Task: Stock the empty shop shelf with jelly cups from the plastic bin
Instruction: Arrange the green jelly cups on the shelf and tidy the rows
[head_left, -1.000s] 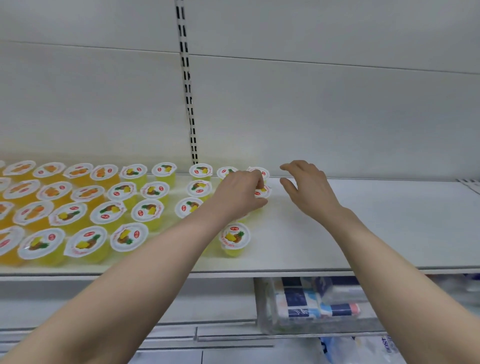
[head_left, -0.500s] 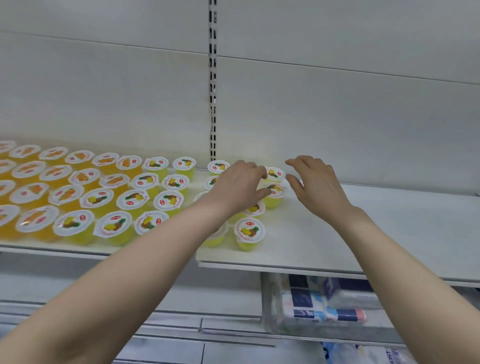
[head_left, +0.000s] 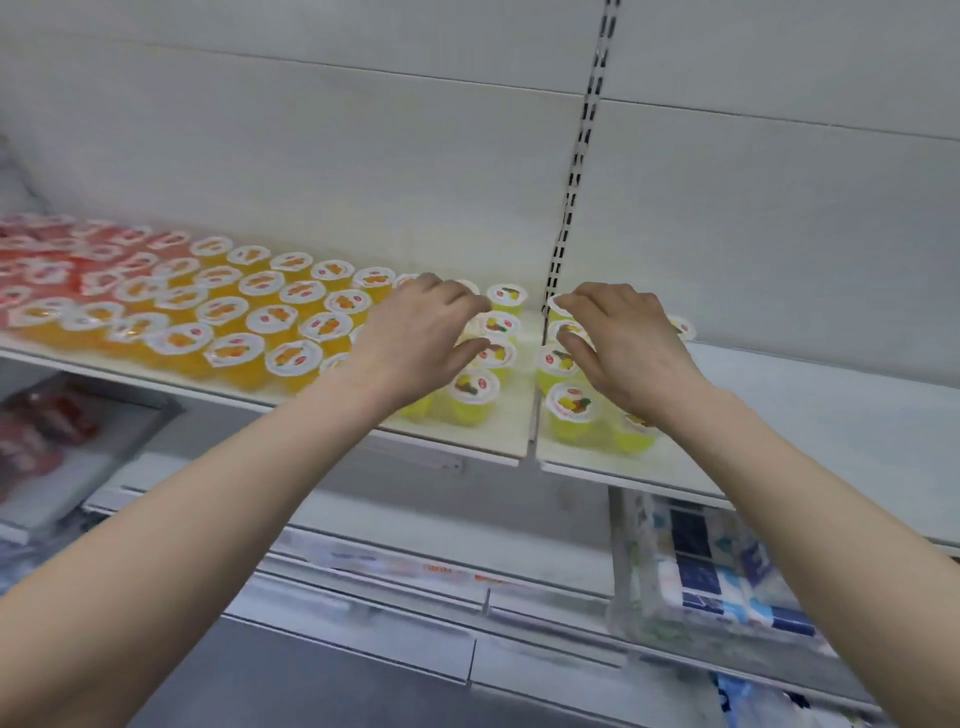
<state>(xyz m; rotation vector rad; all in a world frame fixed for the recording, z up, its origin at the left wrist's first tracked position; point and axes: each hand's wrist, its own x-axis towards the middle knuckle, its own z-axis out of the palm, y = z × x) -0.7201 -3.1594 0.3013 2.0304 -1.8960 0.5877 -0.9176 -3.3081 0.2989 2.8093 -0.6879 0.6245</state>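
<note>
Jelly cups (head_left: 472, 387), yellow ones, crowd both sides of the shelf seam (head_left: 531, 431), right beneath both hands. Just left of the seam hovers the left hand (head_left: 415, 343), just right of it the right hand (head_left: 623, 348), equally near. Fingers arch over lids; whether either pinches a cup I cannot tell. Below, right of the seam, a clear bin (head_left: 623, 571) holds blue-and-white packs.

white shelf (head_left: 810, 410), rows of jelly cups (head_left: 291, 312)
</note>
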